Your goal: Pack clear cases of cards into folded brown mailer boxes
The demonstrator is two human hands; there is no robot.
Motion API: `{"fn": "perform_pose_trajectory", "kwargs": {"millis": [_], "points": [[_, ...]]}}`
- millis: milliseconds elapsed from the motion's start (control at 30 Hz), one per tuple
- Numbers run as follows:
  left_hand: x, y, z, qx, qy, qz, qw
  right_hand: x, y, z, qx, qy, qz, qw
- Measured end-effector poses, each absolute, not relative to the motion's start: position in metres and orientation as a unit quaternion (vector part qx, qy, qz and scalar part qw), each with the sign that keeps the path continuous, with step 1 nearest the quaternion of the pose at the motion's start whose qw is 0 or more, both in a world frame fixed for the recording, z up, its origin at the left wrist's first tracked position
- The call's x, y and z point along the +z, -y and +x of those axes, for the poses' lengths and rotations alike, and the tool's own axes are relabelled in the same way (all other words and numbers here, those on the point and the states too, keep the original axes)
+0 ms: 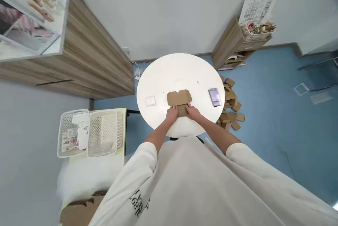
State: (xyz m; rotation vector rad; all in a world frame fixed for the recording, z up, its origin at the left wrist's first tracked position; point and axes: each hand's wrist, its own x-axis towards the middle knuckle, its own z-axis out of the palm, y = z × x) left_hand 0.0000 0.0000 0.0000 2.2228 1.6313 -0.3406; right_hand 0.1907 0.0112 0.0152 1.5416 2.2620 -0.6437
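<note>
A flat brown cardboard box blank (179, 98) lies near the front of the round white table (169, 71). My left hand (172, 114) grips its near left edge with curled fingers. My right hand (193, 112) holds the near right edge in the same way. A near flap sits folded between the two hands. A small white square object (150, 100) rests on the table to the left of the cardboard. A phone (214, 96) lies to the right of it.
A heap of brown cardboard boxes (230, 108) lies on the blue floor right of the table. Two white mesh baskets (89, 132) sit on a low surface at the left. Wooden cabinets (87, 57) stand at the back left and back right.
</note>
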Motion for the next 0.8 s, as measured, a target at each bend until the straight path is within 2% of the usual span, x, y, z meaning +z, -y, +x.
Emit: {"fn": "perform_pose_trajectory", "kwargs": {"millis": [200, 367, 500, 633, 800], "points": [[0.010, 0.004, -0.018, -0.082, -0.558, 0.796, 0.219, 0.011, -0.011, 0.191, -0.233, -0.782, 0.554, 0.167], [0.013, -0.003, -0.054, 0.050, -0.618, 0.741, 0.258, 0.002, -0.011, 0.192, -0.237, -0.778, 0.558, 0.166], [0.009, -0.020, -0.100, 0.130, -0.742, 0.596, 0.277, 0.000, -0.011, 0.193, -0.247, -0.773, 0.561, 0.162], [-0.001, -0.040, -0.146, 0.144, -0.851, 0.420, 0.281, 0.002, -0.011, 0.193, -0.248, -0.769, 0.565, 0.168], [-0.015, -0.058, -0.174, 0.142, -0.872, 0.295, 0.363, 0.005, -0.011, 0.190, -0.251, -0.761, 0.572, 0.176]]}}
